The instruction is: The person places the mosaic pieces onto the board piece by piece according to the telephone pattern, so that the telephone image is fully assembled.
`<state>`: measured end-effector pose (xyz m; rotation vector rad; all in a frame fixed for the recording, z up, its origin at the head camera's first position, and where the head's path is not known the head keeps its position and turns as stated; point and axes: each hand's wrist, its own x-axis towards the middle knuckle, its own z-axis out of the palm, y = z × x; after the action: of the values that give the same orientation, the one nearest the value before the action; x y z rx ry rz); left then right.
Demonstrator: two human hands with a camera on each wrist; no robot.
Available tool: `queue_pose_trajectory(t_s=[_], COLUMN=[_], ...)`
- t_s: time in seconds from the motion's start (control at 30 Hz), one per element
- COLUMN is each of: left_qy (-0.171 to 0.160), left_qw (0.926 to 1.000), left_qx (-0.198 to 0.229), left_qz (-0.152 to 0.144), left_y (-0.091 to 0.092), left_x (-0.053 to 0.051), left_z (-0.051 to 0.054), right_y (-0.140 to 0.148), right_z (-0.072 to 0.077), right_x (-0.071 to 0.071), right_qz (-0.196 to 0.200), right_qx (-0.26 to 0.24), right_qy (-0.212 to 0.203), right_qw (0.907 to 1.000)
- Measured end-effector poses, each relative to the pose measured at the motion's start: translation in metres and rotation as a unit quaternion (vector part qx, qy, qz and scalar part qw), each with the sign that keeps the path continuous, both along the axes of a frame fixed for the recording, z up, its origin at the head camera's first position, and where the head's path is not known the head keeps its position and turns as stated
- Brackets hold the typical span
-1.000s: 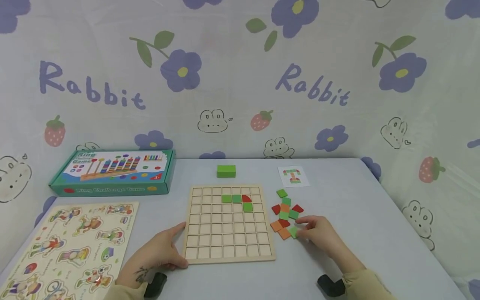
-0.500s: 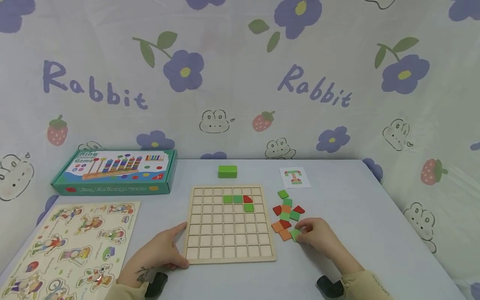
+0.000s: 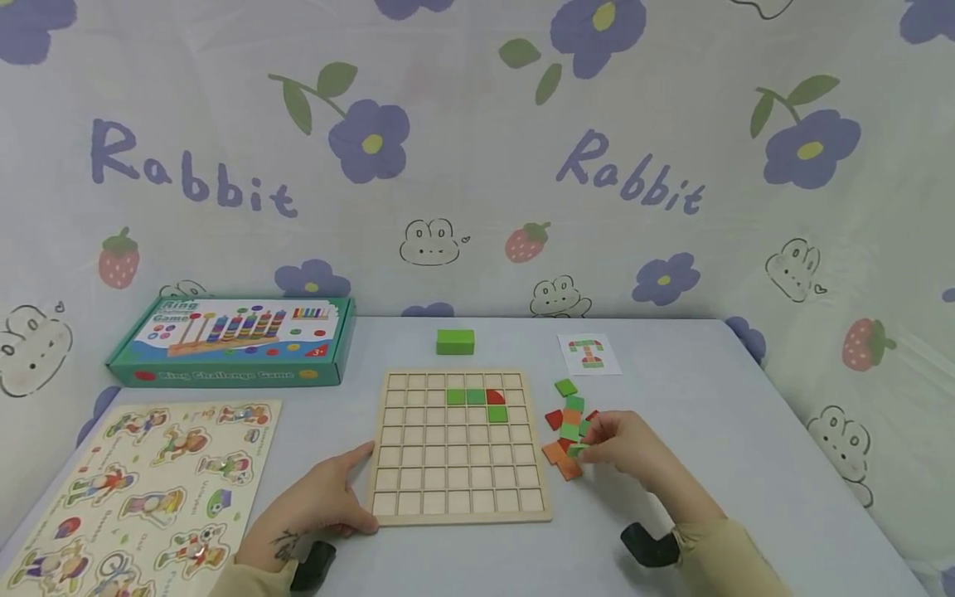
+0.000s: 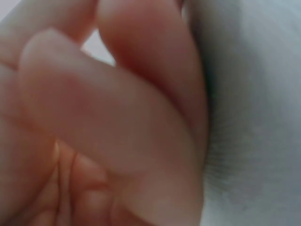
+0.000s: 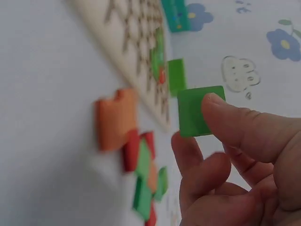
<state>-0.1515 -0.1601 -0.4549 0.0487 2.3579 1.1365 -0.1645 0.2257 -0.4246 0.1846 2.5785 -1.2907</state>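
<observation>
Between thumb and fingertips my right hand [image 3: 630, 448] pinches a green square tile [image 5: 190, 113], raised a little over the loose tiles. That pile of green, orange [image 3: 569, 469] and red tiles [image 3: 554, 419] lies right of the wooden grid board [image 3: 462, 521]. Three green squares and a red quarter-round tile [image 3: 495, 397] sit in the board's upper cells. My left hand [image 3: 317, 497] touches the board's left side, index finger extended along the edge and thumb at the near corner. Close up, the left wrist view shows its other fingers loosely bent, blurred.
Behind the board stands a green block [image 3: 455, 342]. A white pattern card [image 3: 589, 355] with a tile figure lies at the back right. To the left are a boxed ring game [image 3: 231, 340] and a wooden picture puzzle [image 3: 149, 497]. A printed cloth hangs behind the table.
My right hand has closed thumb and fingers on the green tile at the pile's near right and lifted it slightly. The left hand stays at the board; the head view shifted slightly.
</observation>
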Motion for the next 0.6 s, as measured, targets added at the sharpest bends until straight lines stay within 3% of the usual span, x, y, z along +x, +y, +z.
queue_pose_trajectory(t_s=[0.13,0.33,0.6], left_qy=[-0.001,-0.005,0.007], left_qw=[1.0000,0.9999,1.0000], left_qx=[-0.002,-0.002,-0.001], left_qz=[0.004,0.008,0.004], left_y=[0.001,0.000,0.000], left_x=[0.000,0.001,0.001], left_z=[0.001,0.002,0.002], right_y=[-0.022,-0.069,-0.125], right_z=[0.012,0.020,0.015], right_x=[-0.015,-0.043,-0.073], right_qz=[-0.005,0.012,0.035], right_qx=[-0.049,-0.081,-0.082], right_qy=[0.004,0.020,0.064], right_qw=[0.9988,0.9965,0.9940])
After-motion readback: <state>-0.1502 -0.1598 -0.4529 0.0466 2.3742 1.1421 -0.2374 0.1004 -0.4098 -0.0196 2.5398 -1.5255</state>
